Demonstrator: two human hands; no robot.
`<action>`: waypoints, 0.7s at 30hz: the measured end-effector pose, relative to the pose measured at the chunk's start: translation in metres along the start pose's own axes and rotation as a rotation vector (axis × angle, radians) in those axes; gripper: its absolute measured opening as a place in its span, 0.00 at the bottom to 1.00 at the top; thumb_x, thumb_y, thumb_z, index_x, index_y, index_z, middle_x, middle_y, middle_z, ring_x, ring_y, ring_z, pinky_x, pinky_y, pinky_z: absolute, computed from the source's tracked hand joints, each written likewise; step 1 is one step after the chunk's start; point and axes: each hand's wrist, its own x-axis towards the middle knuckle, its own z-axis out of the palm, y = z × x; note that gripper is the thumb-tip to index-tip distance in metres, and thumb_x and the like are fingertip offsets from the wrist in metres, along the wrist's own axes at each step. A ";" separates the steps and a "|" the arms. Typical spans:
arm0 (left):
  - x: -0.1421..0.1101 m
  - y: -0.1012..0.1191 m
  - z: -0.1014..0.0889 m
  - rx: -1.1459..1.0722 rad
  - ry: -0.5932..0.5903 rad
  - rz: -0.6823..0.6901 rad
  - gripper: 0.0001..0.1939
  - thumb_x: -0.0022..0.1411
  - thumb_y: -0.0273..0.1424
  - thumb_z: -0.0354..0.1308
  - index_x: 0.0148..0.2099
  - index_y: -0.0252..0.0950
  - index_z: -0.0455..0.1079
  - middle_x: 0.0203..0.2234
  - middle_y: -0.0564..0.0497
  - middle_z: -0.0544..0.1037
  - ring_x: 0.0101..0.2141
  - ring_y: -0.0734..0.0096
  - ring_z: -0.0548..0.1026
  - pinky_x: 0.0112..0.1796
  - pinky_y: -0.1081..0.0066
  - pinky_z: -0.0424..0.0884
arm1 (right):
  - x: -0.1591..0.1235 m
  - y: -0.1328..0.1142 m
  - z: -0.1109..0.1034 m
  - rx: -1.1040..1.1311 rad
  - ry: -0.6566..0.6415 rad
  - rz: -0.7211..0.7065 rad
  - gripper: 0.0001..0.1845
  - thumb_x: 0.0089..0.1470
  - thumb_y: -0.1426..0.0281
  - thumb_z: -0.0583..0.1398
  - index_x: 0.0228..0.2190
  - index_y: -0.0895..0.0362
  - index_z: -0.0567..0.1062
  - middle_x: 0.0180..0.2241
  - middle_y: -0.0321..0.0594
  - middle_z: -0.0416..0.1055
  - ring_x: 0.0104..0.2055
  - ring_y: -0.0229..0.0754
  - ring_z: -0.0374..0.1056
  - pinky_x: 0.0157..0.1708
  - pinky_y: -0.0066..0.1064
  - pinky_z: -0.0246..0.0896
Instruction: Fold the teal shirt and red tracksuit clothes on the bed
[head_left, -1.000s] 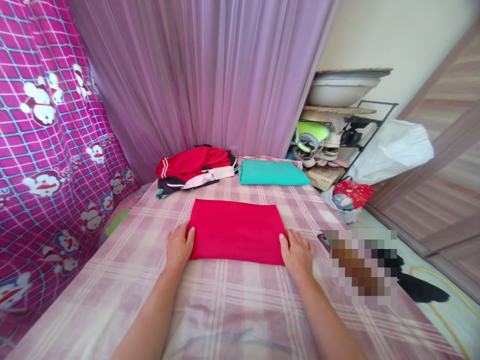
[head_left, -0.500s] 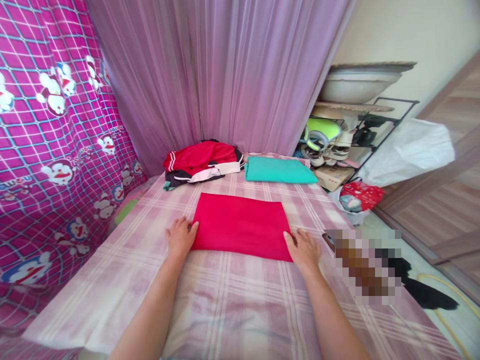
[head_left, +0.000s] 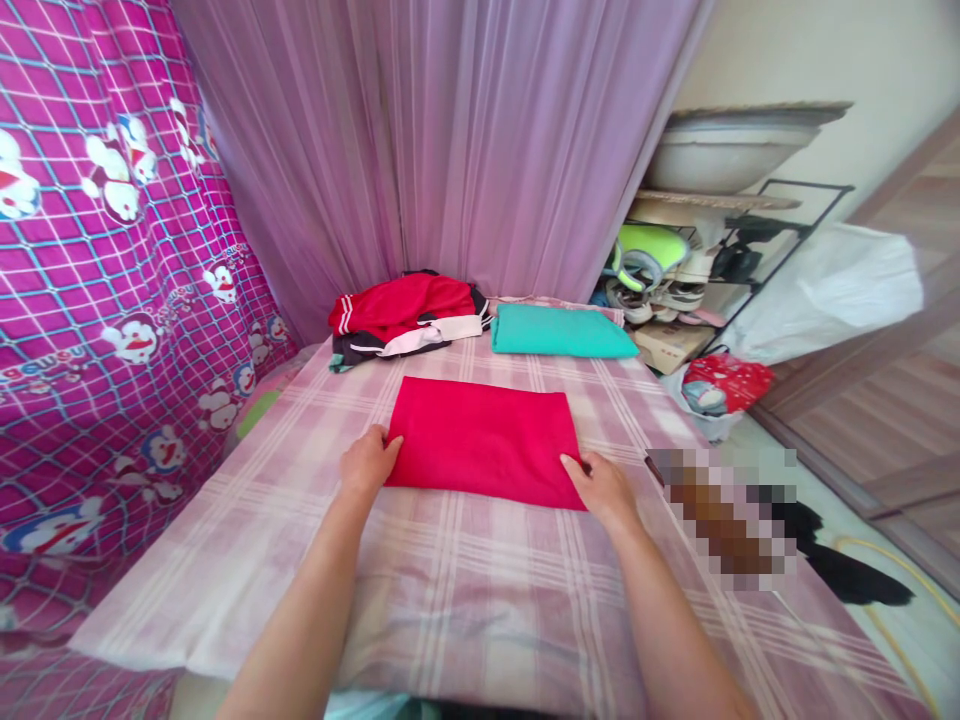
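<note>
A folded red garment (head_left: 484, 440) lies flat as a rectangle on the plaid bedsheet (head_left: 480, 580); its exact kind does not show. My left hand (head_left: 369, 458) grips its left edge, thumb on top and fingers tucked beneath. At the opposite edge, my right hand (head_left: 604, 487) pinches the cloth the same way. Behind it rests a folded teal garment (head_left: 562, 332). To the left of that one is a loose heap of clothes (head_left: 409, 312) in red, black and white.
Purple curtains (head_left: 465, 140) hang behind the bed, and a pink patterned curtain (head_left: 127, 300) hangs at the left. On the right stands a rack (head_left: 802, 240) with shoes and a basin (head_left: 735, 150). A blurred-out patch (head_left: 720, 515) covers something near the bed's right edge.
Both hands have gone from resting spread at the red garment's side edges to closing on them, with the fingers slipped under. The view has shifted slightly.
</note>
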 end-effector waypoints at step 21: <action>0.016 -0.002 0.007 -0.371 0.020 0.048 0.09 0.53 0.41 0.56 0.32 0.41 0.66 0.29 0.49 0.80 0.32 0.60 0.78 0.30 0.66 0.69 | -0.012 -0.040 -0.026 0.027 0.026 0.003 0.11 0.55 0.64 0.59 0.38 0.55 0.77 0.36 0.43 0.78 0.37 0.45 0.73 0.33 0.30 0.58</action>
